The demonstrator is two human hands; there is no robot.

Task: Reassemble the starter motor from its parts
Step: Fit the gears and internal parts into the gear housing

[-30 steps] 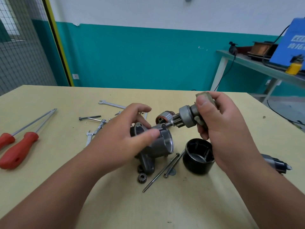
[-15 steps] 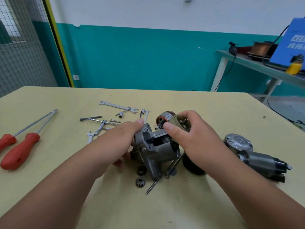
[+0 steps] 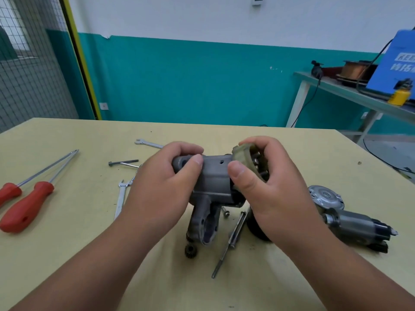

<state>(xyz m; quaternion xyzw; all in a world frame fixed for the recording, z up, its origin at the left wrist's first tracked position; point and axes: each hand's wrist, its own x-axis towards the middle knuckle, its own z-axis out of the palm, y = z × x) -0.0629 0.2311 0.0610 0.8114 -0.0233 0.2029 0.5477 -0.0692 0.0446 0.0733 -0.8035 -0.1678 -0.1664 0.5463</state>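
A grey cast starter housing (image 3: 214, 182) is held a little above the table at centre, its mounting flange (image 3: 203, 223) hanging down. My left hand (image 3: 164, 182) grips the housing's left end, thumb on top. My right hand (image 3: 269, 176) grips a tan planetary gear ring (image 3: 241, 153) that sits at the housing's right end, with gear pins showing inside it. A small pinion gear (image 3: 190, 251) lies on the table under the flange. Long through bolts (image 3: 231, 239) lie beside it. A black cup-shaped motor case (image 3: 256, 230) is mostly hidden behind my right wrist.
The solenoid body (image 3: 354, 227) and a round metal end cap (image 3: 325, 197) lie at the right. Two red-handled screwdrivers (image 3: 24, 209) lie at the left. Spanners (image 3: 148, 144) and loose bolts (image 3: 123, 163) are scattered behind my left hand. A side bench (image 3: 350, 93) carries a blue machine.
My right hand brought the drive assembly from above the black case into the housing's right end. My left hand turned and lifted the housing, so the flange now points down.
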